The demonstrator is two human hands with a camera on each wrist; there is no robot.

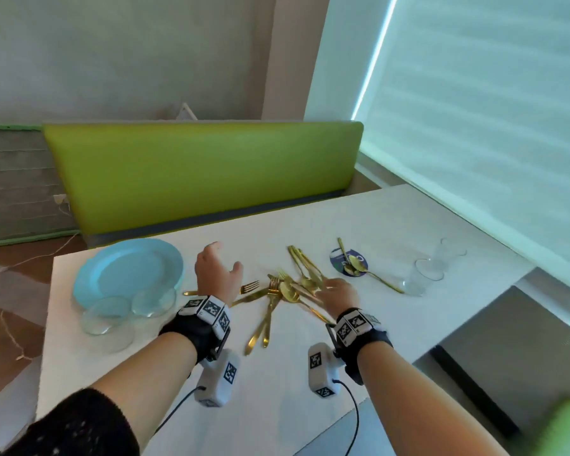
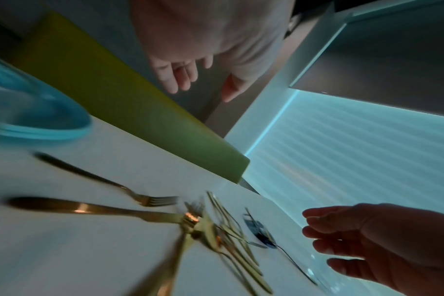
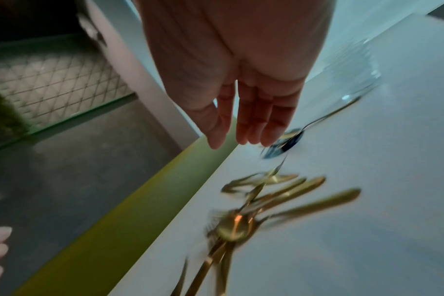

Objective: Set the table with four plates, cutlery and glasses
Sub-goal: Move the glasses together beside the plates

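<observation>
Sorting step, judged — nothing laid out yet. Left hand [image 1: 216,269] and right hand [image 1: 339,292] hover over the gold cutlery pile [image 1: 287,287] mid-table [image 1: 310,373], fingers relaxed, holding nothing. Blue plates [image 1: 129,271] stacked far left. Next: pinch single pieces free.

I wear black wrist straps ringed with white blocks of black square markers, a white camera pod [image 1: 216,378] with a black cable under each wrist, and a black speckled knit sleeve [image 1: 79,426] on my left arm.
</observation>
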